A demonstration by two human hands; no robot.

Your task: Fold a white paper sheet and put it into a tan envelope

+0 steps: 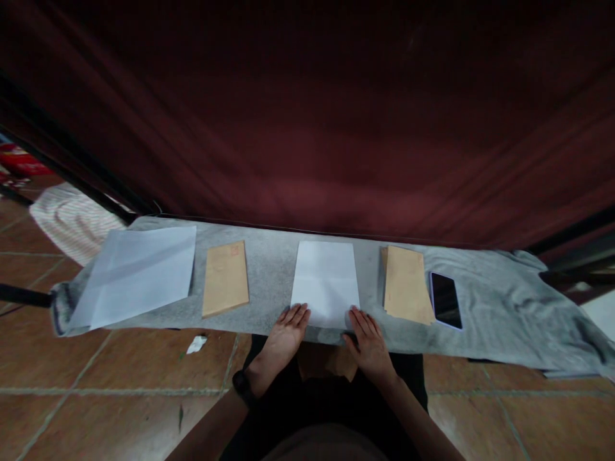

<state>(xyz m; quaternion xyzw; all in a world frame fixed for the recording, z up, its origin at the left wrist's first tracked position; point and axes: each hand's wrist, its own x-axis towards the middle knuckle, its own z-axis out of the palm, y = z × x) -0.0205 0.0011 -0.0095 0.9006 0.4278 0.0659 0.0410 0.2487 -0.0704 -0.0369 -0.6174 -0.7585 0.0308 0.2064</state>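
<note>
A white sheet of paper [327,275] lies flat on the grey cloth in front of me. My left hand [287,334] rests at its near left corner, fingers stretched out and touching the edge. At the near right corner lies my right hand [369,342], its fingers flat and the thumb apart. Neither hand grips anything. To the left of the sheet is a brown envelope [225,280] with a small red mark at its top right. On the other side sits a stack of brown envelopes [406,285], slightly fanned.
Larger white sheets [144,272] lie at the left end of the cloth-covered narrow bench [271,282]. A phone [446,299] with a dark screen is right of the envelope stack. A dark red curtain [307,141] rises behind. A paper scrap [196,344] lies on the tiled floor.
</note>
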